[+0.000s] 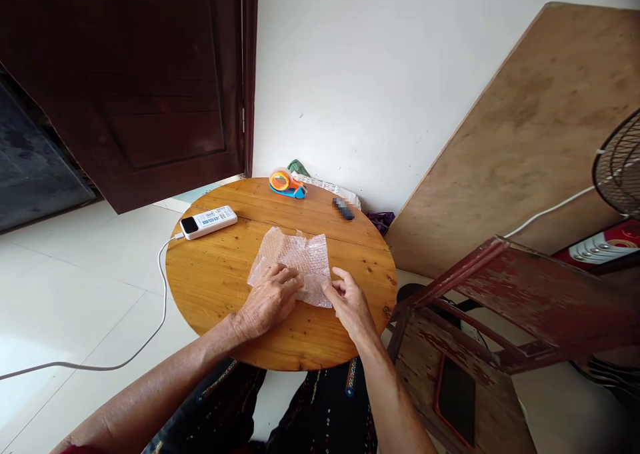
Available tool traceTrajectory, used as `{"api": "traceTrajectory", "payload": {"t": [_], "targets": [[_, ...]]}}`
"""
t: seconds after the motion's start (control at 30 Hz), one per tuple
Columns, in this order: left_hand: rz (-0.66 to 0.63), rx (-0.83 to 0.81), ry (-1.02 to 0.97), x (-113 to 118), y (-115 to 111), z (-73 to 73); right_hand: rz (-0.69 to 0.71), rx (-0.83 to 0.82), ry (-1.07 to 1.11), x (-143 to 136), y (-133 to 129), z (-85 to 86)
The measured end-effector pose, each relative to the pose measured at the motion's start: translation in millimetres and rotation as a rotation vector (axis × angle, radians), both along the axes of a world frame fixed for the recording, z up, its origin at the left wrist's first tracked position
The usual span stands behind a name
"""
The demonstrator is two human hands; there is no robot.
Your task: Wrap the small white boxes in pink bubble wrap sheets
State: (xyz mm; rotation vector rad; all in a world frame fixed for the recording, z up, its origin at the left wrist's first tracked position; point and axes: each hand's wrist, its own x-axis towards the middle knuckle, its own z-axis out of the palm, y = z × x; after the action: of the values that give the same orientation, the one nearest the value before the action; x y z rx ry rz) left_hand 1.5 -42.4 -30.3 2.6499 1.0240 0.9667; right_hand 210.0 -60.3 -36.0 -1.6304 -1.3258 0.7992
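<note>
Sitting mid-frame, round wooden table (215,281), left hand (267,299) flat, fingers together on bubble wrap (295,257), right hand (350,302) pinching its edge, tape dispenser (286,183) near far rim, open floor (75,294) left

Both forearms reach forward, the left hand (267,299) lying palm down with fingers spread, the right hand (350,302) beside it, fingers curled in a pinch.
</note>
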Motion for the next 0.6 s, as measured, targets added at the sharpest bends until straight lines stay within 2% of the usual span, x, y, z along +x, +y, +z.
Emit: {"api": "traceTrajectory", "payload": {"t": [0.17, 0.3, 0.5, 0.6], "targets": [[-0.002, -0.020, -0.040, 0.3, 1.3, -6.9, -0.012, 0.042, -0.009, 1.7, -1.3, -2.8], [0.074, -0.056, -0.051, -0.9, 0.6, -4.6, -0.064, 0.194, -0.149, 0.7, -5.9, 11.1], [0.197, -0.117, 0.057, -3.9, 1.3, 8.6, 0.249, 0.295, -0.388, -14.3, -3.1, 42.6], [0.213, -0.103, 0.099, -7.1, 3.2, 12.2, 0.301, 0.268, -0.440, -21.2, 3.2, 47.3]]}}
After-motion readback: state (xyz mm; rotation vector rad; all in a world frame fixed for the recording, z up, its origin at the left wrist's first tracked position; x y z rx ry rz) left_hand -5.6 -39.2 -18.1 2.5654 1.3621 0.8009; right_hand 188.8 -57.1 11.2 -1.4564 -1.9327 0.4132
